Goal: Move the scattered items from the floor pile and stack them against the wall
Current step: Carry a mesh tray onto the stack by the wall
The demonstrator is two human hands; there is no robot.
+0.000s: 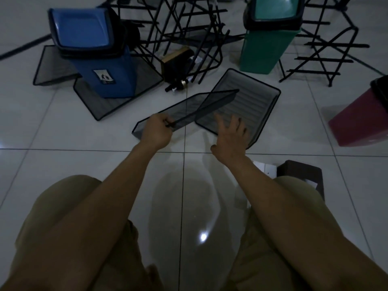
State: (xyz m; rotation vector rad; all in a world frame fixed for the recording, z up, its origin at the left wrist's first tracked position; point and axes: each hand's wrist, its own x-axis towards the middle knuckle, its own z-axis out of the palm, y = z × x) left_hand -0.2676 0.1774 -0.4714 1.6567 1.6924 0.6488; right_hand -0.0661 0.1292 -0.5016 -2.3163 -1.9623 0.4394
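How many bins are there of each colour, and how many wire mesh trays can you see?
Blue bin: 1
Green bin: 1
Dark red bin, partly cut off at the edge: 1
Mesh trays: 4, namely one gripped by the left hand, one under the right hand, two beneath the blue bin
Total: 7

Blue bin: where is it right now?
Head view, upper left: the blue bin stands tilted on the tiled floor, resting on flat black mesh trays, left of the black wire racks and well left of the green bin.
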